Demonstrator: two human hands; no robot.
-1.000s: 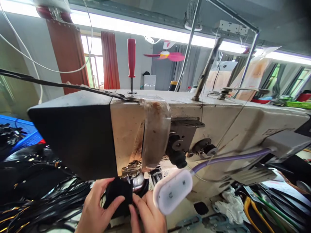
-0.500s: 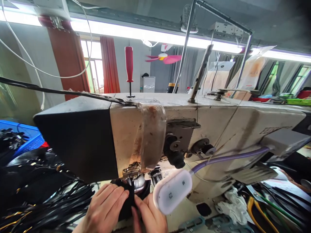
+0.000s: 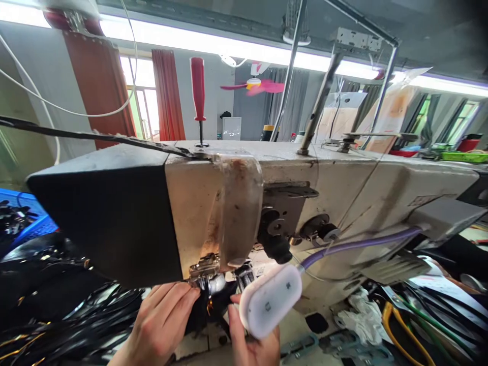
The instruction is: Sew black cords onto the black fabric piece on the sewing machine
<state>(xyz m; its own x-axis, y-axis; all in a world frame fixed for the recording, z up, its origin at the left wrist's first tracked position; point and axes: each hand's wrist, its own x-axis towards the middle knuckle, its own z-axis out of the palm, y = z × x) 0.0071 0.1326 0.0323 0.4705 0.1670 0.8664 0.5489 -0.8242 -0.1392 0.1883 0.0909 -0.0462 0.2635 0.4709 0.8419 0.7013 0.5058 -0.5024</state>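
Note:
A worn cream and black sewing machine point(image 3: 343, 193) fills the middle of the view. Under its head, by the metal presser foot point(image 3: 208, 277), lies a small black fabric piece point(image 3: 213, 310). My left hand point(image 3: 160, 323) comes up from the bottom edge, its fingers curled over the left side of that piece right below the foot. My right hand point(image 3: 249, 345) grips the piece from the right, partly hidden behind the white oval lamp head point(image 3: 270, 301) on a purple gooseneck.
Piles of black straps point(image 3: 64, 315) lie at the left, with a blue crate point(image 3: 26, 213) behind. A red-handled screwdriver point(image 3: 197, 96) stands on the machine top. Cables, cloth and tools clutter the table at the right point(image 3: 400, 310).
Both hands stay at the presser foot. The right hand has slid right and lower, now partly behind the lamp. The black piece has shifted under the foot, and the camera moved slightly.

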